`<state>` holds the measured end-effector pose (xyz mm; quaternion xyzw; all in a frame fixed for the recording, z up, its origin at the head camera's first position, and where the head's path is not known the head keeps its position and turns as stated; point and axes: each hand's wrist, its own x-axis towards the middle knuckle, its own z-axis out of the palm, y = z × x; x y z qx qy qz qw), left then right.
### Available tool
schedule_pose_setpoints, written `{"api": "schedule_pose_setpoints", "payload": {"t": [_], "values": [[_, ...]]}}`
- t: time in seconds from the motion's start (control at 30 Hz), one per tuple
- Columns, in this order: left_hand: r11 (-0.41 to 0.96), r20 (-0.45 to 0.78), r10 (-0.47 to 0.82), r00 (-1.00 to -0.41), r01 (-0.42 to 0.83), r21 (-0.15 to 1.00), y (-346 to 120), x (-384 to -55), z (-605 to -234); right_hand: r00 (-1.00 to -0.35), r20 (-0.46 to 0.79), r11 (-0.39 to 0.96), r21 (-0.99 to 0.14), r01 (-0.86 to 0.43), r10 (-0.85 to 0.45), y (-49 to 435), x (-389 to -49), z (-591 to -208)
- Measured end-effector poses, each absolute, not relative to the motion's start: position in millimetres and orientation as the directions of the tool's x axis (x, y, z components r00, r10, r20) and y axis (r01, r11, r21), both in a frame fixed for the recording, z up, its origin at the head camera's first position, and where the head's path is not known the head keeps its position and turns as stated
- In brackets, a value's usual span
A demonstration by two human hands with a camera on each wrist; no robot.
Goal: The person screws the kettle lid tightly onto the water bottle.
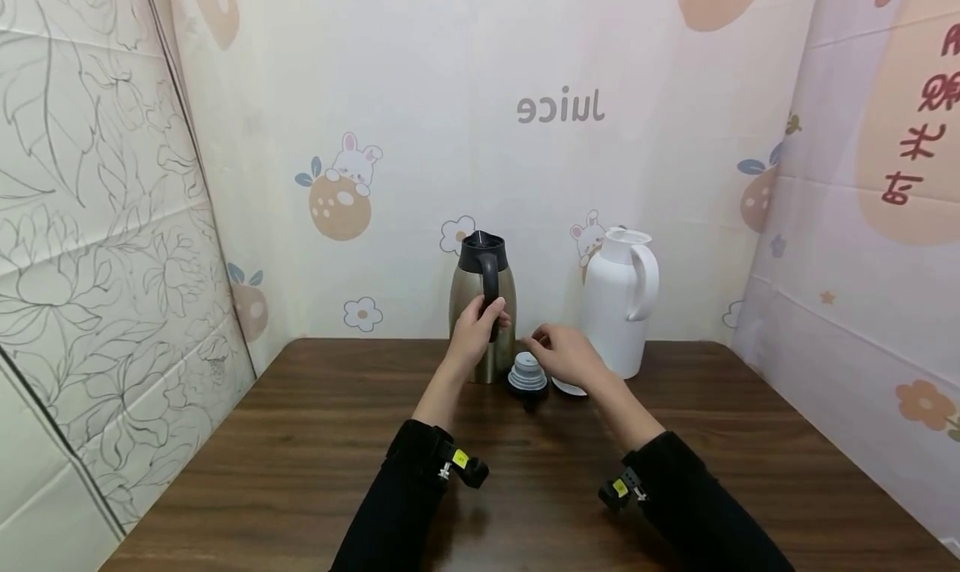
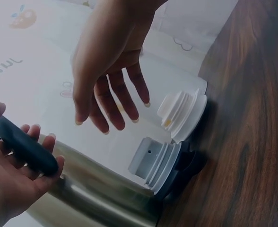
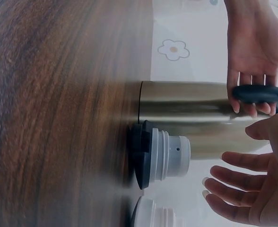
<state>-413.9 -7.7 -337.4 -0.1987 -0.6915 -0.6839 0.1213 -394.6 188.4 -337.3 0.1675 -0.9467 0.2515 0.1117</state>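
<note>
A gold vacuum jug with a black collar and black handle stands upright at the back of the table. My left hand grips that handle low down, fingers behind it. My right hand hovers just above a grey stopper with a black top, which sits upside down beside the gold jug. In the right wrist view, the right fingers are spread and loosely bent, with nothing between them. A white stopper lies next to the grey one, partly hidden behind the right hand in the head view.
A white vacuum jug with its handle to the right stands upright at the back, right of the stoppers. The brown wooden table reaches back to a printed cloth wall, with further cloth walls at both sides.
</note>
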Motion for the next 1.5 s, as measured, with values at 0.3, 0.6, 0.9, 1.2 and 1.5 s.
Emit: {"api": "schedule_pose_setpoints", "payload": {"t": [0.3,0.6,0.9,1.2,1.5], "values": [[-0.037,0.425,-0.023,-0.905,0.425,0.904,-20.6,-416.6,-332.1,-0.921,0.290,0.816,-0.443,-0.370,-0.260,193.7,-396.1,-330.3],[-0.047,0.409,-0.121,-0.904,0.417,0.908,-40.3,-420.6,-334.1,-0.918,0.297,0.809,-0.451,-0.376,-0.261,204.6,-396.2,-328.5],[-0.109,0.405,-0.142,-0.903,0.420,0.901,-56.3,-425.0,-339.8,-0.919,0.299,0.801,-0.466,-0.376,-0.257,209.2,-396.1,-330.7],[-0.090,0.490,-0.182,-0.852,0.511,0.855,-55.8,-432.5,-335.6,-0.917,0.307,0.798,-0.470,-0.378,-0.253,210.4,-397.5,-333.1],[-0.130,0.528,-0.179,-0.830,0.552,0.824,-57.6,-432.4,-331.6,-0.923,0.285,0.804,-0.465,-0.371,-0.261,211.8,-398.7,-332.3]]}}
